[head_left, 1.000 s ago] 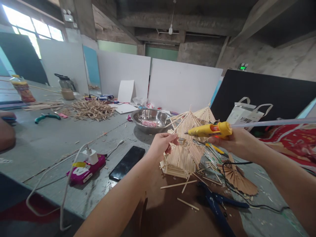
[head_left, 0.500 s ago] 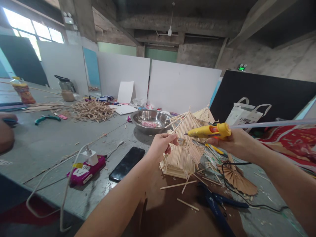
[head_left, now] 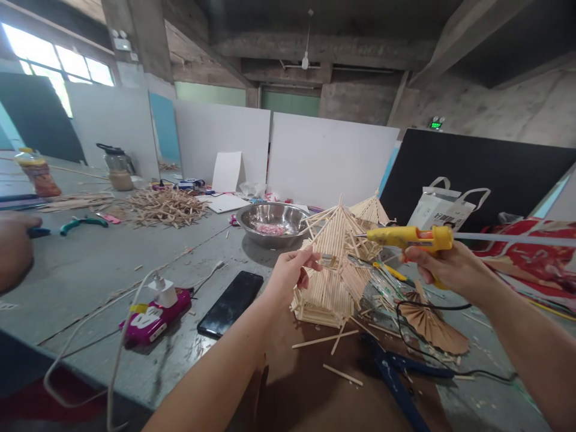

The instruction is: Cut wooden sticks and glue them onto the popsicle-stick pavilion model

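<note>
Mid-frame, the left hand [head_left: 292, 273] presses thumb and forefinger together, anything pinched too small to tell, near the tiered model of pale wooden sticks [head_left: 336, 237]; right of centre, the right hand [head_left: 452, 267] wraps its fingers round the yellow plastic glue gun [head_left: 402, 237].

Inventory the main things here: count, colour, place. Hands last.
Plastic glue gun: one, yellow, right
Peaked wooden structure: at least one, cream, centre
Round metal bowl: one, silver, centre rear
Flat rectangular phone: one, black, centre left
Plastic power block: one, purple, front left
Wooden stick heap: one, tan, rear left
Splayed pliers: one, teal, left
Pliers-like tool: one, dark blue, front right
Pleated fan shape: one, brown, right
Handled bag: one, white, rear right
Another person's hand: one, bare, left edge
Left hand: one, bare, centre
Right hand: one, bare, around glue gun
</note>
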